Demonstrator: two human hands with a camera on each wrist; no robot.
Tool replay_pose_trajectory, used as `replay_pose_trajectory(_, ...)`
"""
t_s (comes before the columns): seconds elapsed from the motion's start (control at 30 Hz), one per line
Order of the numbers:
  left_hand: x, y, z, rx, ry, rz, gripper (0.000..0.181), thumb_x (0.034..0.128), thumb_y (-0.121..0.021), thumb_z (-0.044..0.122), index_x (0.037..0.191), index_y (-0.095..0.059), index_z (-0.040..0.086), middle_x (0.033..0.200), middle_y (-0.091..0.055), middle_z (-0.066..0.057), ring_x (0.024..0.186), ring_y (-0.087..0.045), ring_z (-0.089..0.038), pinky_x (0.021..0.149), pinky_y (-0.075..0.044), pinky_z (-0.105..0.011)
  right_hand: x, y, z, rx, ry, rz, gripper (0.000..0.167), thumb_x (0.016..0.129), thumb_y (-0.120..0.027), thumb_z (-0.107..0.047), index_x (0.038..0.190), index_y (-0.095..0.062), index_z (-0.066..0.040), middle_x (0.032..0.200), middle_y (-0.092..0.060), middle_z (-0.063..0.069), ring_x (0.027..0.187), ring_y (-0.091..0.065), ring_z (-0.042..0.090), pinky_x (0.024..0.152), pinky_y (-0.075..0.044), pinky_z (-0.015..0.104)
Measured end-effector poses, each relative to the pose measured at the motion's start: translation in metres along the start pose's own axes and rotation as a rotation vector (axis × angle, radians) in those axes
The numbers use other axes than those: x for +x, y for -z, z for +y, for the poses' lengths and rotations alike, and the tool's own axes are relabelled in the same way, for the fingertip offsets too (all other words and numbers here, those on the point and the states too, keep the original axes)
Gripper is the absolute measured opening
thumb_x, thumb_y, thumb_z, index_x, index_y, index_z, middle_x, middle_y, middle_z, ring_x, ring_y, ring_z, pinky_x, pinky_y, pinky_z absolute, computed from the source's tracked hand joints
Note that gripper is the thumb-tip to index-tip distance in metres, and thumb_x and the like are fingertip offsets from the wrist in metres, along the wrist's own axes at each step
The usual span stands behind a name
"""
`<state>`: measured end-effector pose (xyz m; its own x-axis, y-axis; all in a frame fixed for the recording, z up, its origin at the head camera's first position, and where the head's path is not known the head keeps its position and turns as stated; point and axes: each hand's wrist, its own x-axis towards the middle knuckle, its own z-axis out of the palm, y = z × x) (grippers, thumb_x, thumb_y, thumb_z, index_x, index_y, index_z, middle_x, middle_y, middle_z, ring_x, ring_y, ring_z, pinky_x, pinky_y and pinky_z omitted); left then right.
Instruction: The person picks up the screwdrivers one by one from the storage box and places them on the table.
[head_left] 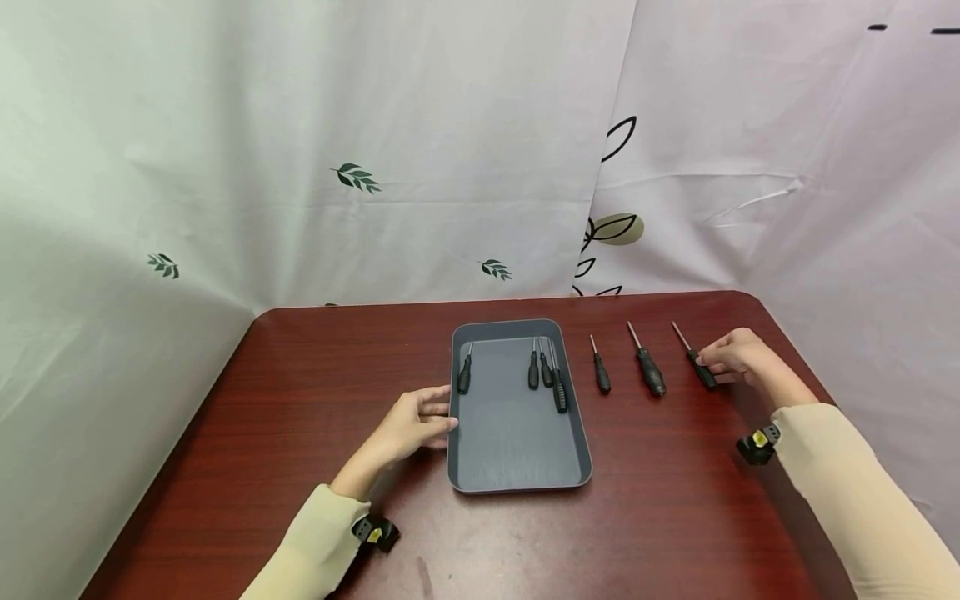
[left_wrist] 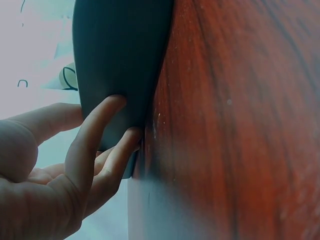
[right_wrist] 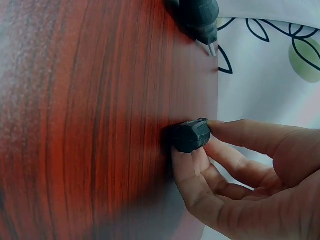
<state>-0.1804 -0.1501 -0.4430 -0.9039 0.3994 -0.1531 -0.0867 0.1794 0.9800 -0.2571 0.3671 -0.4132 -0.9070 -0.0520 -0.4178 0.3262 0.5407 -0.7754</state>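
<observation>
A grey rectangular tray (head_left: 510, 454) lies on the table. My left hand (head_left: 414, 421) holds its left side: the thumb tip reaches over the rim, and other fingers (left_wrist: 82, 145) touch the outer wall. One black-handled screwdriver (head_left: 465, 375) is at the left inside the tray; three more, among them a longer one (head_left: 559, 392), lie at its right side. At the far right of the table, my right hand (head_left: 738, 354) pinches the black handle of a screwdriver (head_left: 705, 372) between thumb and fingers. Its shaft points to the back. In the right wrist view, the handle end (right_wrist: 191, 137) faces the camera.
Between the tray and my right hand lie a small screwdriver (head_left: 602, 375) and a thicker one (head_left: 651, 372), both with shafts toward the back. The reddish-brown table (head_left: 337, 358) meets white patterned cloth (head_left: 450, 167) at its back and sides.
</observation>
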Motion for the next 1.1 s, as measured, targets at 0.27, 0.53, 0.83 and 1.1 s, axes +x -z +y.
replay_pose_trajectory(0.27, -0.0002, -0.0002, 0.0008, -0.006, 0.009, 0.004, 0.061, 0.0956, -0.061, -0.006, 0.148, -0.032, -0.014, 0.129, -0.053, -0.040, 0.102, -0.067, -0.040, 0.076, -0.062, -0.044, 0.0001, 0.0018, 0.0016, 0.019, 0.010, -0.018, 0.028, 0.095, -0.059, -0.001, 0.107, -0.062, 0.024, 0.080, -0.066, -0.005, 0.072, -0.062, 0.009, 0.071, -0.062, 0.032)
replay_pose_trajectory(0.53, 0.0006, 0.0001, -0.0001, -0.010, 0.011, -0.002, 0.061, 0.0958, -0.061, -0.005, 0.149, -0.032, -0.013, 0.129, -0.053, -0.039, 0.103, -0.067, -0.041, 0.077, -0.062, -0.044, -0.0009, 0.0048, 0.0043, 0.064, 0.011, -0.063, 0.030, 0.096, -0.058, -0.001, 0.110, -0.060, 0.025, 0.082, -0.067, -0.005, 0.072, -0.062, 0.009, 0.072, -0.062, 0.031)
replay_pose_trajectory(0.83, 0.0009, 0.0002, -0.0011, -0.012, 0.009, 0.001, 0.061, 0.0956, -0.061, -0.006, 0.148, -0.032, -0.013, 0.128, -0.053, -0.040, 0.103, -0.067, -0.040, 0.076, -0.062, -0.044, -0.0004, 0.0061, 0.0031, 0.052, 0.008, -0.086, 0.030, 0.097, -0.056, 0.000, 0.112, -0.058, 0.027, 0.082, -0.067, -0.006, 0.072, -0.062, 0.008, 0.071, -0.061, 0.029)
replay_pose_trajectory(1.1, 0.0007, -0.0003, -0.0015, -0.006, 0.012, 0.011, 0.061, 0.0951, -0.062, -0.006, 0.148, -0.033, -0.013, 0.129, -0.053, -0.040, 0.102, -0.067, -0.039, 0.076, -0.062, -0.044, -0.0001, 0.0058, 0.0034, 0.069, 0.004, -0.081, 0.031, 0.098, -0.055, 0.002, 0.114, -0.055, 0.029, 0.081, -0.065, -0.004, 0.070, -0.063, 0.008, 0.070, -0.061, 0.029)
